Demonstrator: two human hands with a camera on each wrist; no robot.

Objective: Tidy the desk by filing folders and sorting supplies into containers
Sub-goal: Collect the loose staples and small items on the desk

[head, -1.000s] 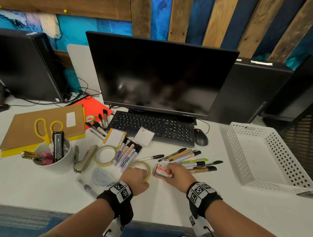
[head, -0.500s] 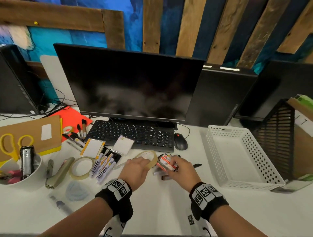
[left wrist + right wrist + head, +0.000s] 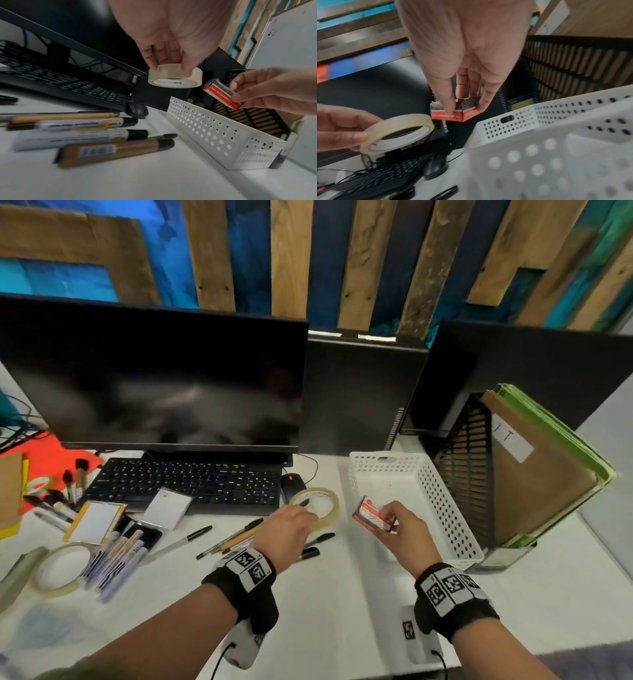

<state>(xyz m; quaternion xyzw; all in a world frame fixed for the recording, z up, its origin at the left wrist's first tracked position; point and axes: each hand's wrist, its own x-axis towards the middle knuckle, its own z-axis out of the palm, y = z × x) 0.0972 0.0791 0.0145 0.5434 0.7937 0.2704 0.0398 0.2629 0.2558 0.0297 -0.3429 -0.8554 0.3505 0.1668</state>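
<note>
Clear tape roll (image 3: 317, 503): pinched in my left hand (image 3: 286, 530), off the bench, ready for sorting.
Paper-clip box (image 3: 371, 514): gripped by my right hand (image 3: 404, 529), at the white basket (image 3: 445, 510) rim, for dropping in.

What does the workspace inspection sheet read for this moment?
Surface: white desk, supplies scattered at left.
Job's things: clear tape roll and red-and-white paper clip box held above the desk; white perforated plastic basket; black mesh file holder with brown and green folders.
Clutter: loose pens and markers, second tape roll, notepads.
Grippers: left hand pinches tape; right hand pinches box.
Cables: mouse cable; tangle far left.
Surroundings: dark monitor, black keyboard, painted plank wall.
</note>
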